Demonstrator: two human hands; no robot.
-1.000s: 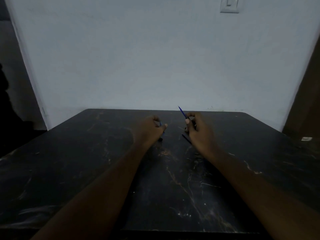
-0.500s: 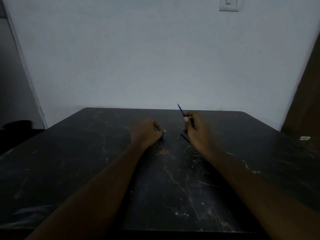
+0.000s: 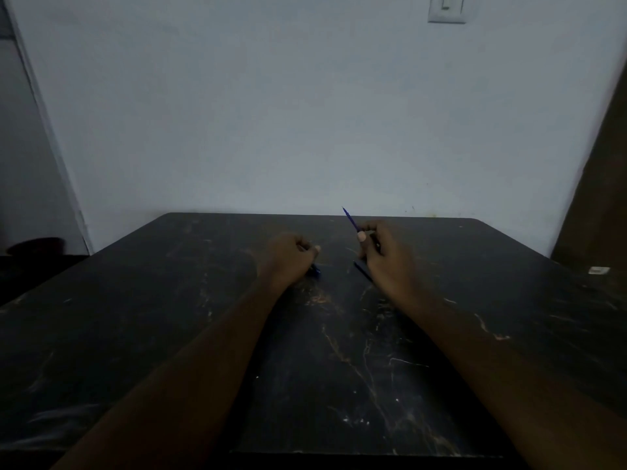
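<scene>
Both hands are over the far middle of a black marble table point(image 3: 169, 317). My right hand point(image 3: 383, 262) pinches a thin blue pen point(image 3: 349, 219) between thumb and fingers; its tip points up and to the left toward the wall, and its lower end shows below the palm. My left hand point(image 3: 288, 261) is curled into a fist on the table, gripping a small blue piece point(image 3: 315, 269), which looks like a pen cap, only its tip showing under the fingers. The two hands are a short gap apart.
A pale wall rises right behind the table's far edge, with a light switch point(image 3: 446, 8) high up. A brown door or panel point(image 3: 597, 198) stands at the right, with a small white object point(image 3: 599, 270) by the table's right edge. A dark doorway is at the left.
The left hand has closed tighter and settled lower on the table, hiding more of the blue piece. The right hand and pen have barely moved.
</scene>
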